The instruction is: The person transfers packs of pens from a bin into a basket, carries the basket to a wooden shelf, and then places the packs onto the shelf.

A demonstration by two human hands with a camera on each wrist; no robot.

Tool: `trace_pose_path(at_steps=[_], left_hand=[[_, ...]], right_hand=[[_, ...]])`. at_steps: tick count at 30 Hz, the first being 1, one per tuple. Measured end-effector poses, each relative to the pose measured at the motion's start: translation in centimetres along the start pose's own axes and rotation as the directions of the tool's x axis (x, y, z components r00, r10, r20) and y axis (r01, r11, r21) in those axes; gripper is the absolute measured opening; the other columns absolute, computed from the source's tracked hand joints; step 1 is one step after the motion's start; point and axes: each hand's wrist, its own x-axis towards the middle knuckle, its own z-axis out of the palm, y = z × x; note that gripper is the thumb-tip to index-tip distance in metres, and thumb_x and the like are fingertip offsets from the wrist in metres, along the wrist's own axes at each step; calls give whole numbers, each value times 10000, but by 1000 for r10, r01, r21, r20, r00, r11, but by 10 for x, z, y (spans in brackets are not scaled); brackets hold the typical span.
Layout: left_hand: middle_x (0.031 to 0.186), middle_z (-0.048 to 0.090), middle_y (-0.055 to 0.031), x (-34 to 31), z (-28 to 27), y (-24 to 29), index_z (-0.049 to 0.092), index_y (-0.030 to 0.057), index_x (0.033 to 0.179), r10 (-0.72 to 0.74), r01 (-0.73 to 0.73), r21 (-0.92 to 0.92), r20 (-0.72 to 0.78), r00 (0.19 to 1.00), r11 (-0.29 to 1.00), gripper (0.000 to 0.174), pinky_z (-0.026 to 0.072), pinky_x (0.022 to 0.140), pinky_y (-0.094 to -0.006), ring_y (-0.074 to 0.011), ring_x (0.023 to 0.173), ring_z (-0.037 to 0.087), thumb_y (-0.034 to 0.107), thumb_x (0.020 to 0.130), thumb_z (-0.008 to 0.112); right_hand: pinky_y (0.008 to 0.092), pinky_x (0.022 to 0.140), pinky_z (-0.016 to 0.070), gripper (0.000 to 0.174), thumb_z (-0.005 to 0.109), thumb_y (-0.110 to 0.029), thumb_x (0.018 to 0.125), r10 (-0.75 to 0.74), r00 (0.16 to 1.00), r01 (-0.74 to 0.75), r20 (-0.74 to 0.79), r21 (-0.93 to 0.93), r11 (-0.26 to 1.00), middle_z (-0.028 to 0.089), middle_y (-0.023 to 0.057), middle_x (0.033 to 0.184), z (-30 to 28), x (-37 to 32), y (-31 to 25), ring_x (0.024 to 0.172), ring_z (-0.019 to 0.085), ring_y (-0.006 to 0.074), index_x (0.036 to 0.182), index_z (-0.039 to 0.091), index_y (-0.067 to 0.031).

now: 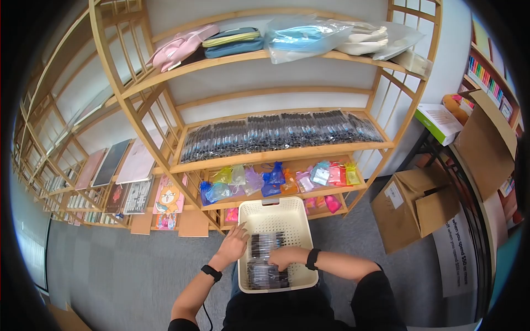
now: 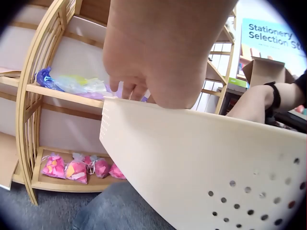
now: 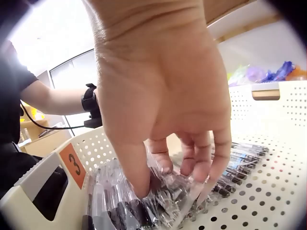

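Observation:
A cream plastic basket with a perforated floor sits in front of the person's body, over the lap. Inside lie clear-wrapped packs of pens with dark tips, in a nearer and a farther group. My right hand reaches down into the basket. Its thumb and fingers are bent around crinkled clear wrapping of a pack of pens in the right wrist view. At the basket's left rim rests my left hand, its fingers lying over the edge, partly hidden behind it.
A wooden shelf stands ahead with rows of wrapped pens; pouches lie above, colourful drawstring bags below. Notebooks fill the left shelves. An open cardboard box stands on the floor at right.

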Motion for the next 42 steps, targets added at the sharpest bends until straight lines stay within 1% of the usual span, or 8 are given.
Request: trace_pose_path(at_steps=[7, 13, 15, 26, 34, 37, 39, 42], left_hand=[[1306, 461, -196, 62, -69, 5, 555, 18, 1145, 37, -51, -53, -233, 972, 997, 413, 325, 1066, -477, -373, 1267, 393, -4, 733, 552], [1328, 438, -185, 122, -141, 10, 505, 25, 1207, 82, -69, 44, -488, 869, 997, 497, 316, 1074, -483, -375, 1258, 399, -37, 714, 531], [1350, 424, -176, 134, -146, 13, 506, 31, 1215, 76, -77, 18, -494, 866, 997, 509, 288, 1088, -498, -368, 1281, 376, -37, 711, 523], [1505, 212, -170, 180, -137, 22, 391, 79, 1381, -33, 138, 214, -429, 903, 967, 678, 119, 1132, -544, -322, 1415, 148, 4, 725, 539], [1533, 175, -116, 157, -125, 27, 368, 143, 1410, -16, 117, 232, -397, 918, 966, 743, 121, 1152, -504, -282, 1423, 144, 12, 715, 594], [1539, 171, -95, 144, -122, 18, 354, 153, 1420, -63, 158, 257, -341, 938, 953, 755, 124, 1153, -497, -267, 1426, 141, -2, 717, 581], [1541, 174, -80, 138, -123, 11, 354, 161, 1421, -79, 169, 269, -317, 945, 948, 761, 136, 1152, -491, -261, 1426, 147, -13, 712, 571], [1539, 176, -89, 132, -125, 6, 361, 157, 1415, -37, 126, 297, -287, 957, 946, 767, 149, 1152, -484, -272, 1420, 164, -19, 697, 567]], right_hand=[[408, 647, 436, 187, 609, -122, 778, -268, 847, 386, -460, 184, 904, 523, 99, 828, -36, -71, 3, 775, 572, 265, 901, 492, -46], [302, 670, 512, 115, 575, -71, 885, 188, 520, 305, -833, 386, 871, 619, 50, 895, -70, -165, 47, 825, 619, 154, 994, 541, -53], [267, 616, 537, 113, 582, -64, 885, 523, 518, 379, -677, 730, 569, 621, 34, 920, -82, -207, 46, 824, 621, 136, 995, 554, -68], [256, 598, 550, 266, 518, -70, 924, 655, -293, 694, -696, 317, 647, 611, 103, 990, -153, -330, 163, 694, 584, 134, 1187, 510, -32], [295, 561, 598, 281, 455, -9, 934, 773, -324, 622, -545, 493, 609, 608, 149, 1020, -174, -331, 224, 793, 636, 205, 1213, 487, -11], [345, 626, 594, 294, 490, -7, 910, 739, -353, 498, -574, 553, 668, 615, 168, 1069, -177, -322, 229, 824, 651, 272, 1203, 519, -1], [426, 833, 526, 304, 538, 6, 866, 471, -437, -124, -766, 570, 812, 576, 193, 1192, -173, -320, 229, 990, 611, 357, 1168, 570, -8], [478, 1022, 347, 298, 560, -81, 869, 229, -473, -450, -851, 457, 767, 501, 196, 1307, -169, -311, 228, 1204, 469, 380, 1160, 599, -30]])
